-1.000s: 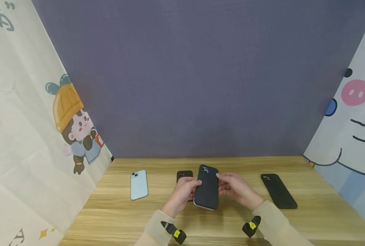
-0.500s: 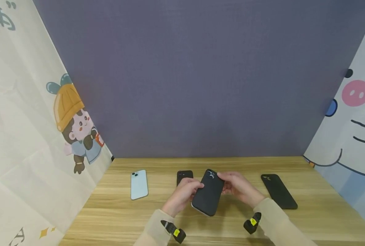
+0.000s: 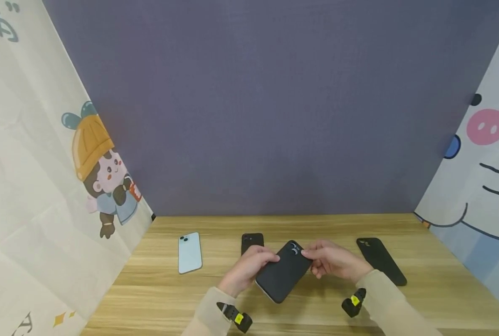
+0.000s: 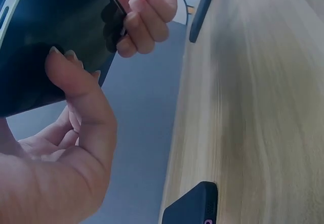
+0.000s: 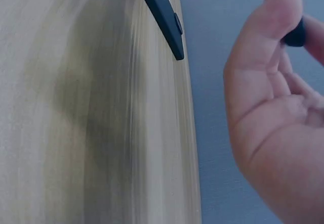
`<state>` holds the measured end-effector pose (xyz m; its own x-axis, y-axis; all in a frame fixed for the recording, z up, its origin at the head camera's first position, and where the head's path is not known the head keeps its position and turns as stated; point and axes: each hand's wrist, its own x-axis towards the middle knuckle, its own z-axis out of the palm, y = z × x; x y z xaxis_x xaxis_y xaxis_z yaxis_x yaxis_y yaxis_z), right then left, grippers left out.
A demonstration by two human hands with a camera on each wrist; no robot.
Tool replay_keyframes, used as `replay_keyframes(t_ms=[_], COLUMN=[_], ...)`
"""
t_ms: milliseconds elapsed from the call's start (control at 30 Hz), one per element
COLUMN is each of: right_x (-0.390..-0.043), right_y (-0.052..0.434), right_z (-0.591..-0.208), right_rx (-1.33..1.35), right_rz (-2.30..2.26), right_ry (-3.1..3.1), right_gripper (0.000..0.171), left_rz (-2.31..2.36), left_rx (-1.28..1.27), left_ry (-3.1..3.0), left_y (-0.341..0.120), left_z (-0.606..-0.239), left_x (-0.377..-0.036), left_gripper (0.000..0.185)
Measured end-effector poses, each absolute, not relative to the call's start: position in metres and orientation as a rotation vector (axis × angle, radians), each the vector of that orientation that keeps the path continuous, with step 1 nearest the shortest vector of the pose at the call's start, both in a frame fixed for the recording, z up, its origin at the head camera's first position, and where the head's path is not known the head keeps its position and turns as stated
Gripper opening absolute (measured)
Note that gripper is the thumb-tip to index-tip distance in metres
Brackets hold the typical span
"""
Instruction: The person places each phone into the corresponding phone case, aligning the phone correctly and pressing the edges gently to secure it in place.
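Phone (image 3: 283, 275), black-backed with a light edge, is held clear of the wooden table (image 3: 148, 298), tilted, camera end toward the right hand (image 3: 331, 261). Left hand (image 3: 249, 268) curls round its left long edge; glossy dark face visible in the left wrist view. Right hand pinches the corner beside the camera between thumb and bent fingers. Neither hand lies flat; both have hold of the same phone.

On the table: pale blue phone (image 3: 190, 253) at far left; small black phone (image 3: 252, 240) just behind the left hand, partly hidden; black slab (image 3: 381, 261) beyond the right forearm, phone or case, cannot tell. Grey backdrop (image 3: 274, 116) stands behind.
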<state>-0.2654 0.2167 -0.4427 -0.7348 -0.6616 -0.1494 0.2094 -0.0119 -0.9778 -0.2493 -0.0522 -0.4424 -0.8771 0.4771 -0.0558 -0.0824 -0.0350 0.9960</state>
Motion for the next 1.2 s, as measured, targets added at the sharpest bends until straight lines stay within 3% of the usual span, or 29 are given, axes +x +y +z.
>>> replay_keyframes(t_ms=[300, 667, 1200], right_x=[-0.263, -0.259, -0.259], right_y=[0.215, 0.215, 0.214], right_z=[-0.446, -0.441, -0.444], right_rx=[-0.479, -0.346, -0.099], right_rz=[-1.833, -1.987, -2.270], right_ry=[1.727, 1.804, 1.767], right_gripper=[0.017, 0.017, 0.018], left_rz=[1.958, 2.093, 2.215], left_rx=[0.386, 0.297, 0.236], left_ry=[1.868, 1.816, 1.815], left_y=[-0.052, -0.053, -0.061], left_z=[-0.442, -0.440, -0.442], left_x=[-0.249, -0.252, -0.256], left_gripper=[0.013, 0.035, 0.023])
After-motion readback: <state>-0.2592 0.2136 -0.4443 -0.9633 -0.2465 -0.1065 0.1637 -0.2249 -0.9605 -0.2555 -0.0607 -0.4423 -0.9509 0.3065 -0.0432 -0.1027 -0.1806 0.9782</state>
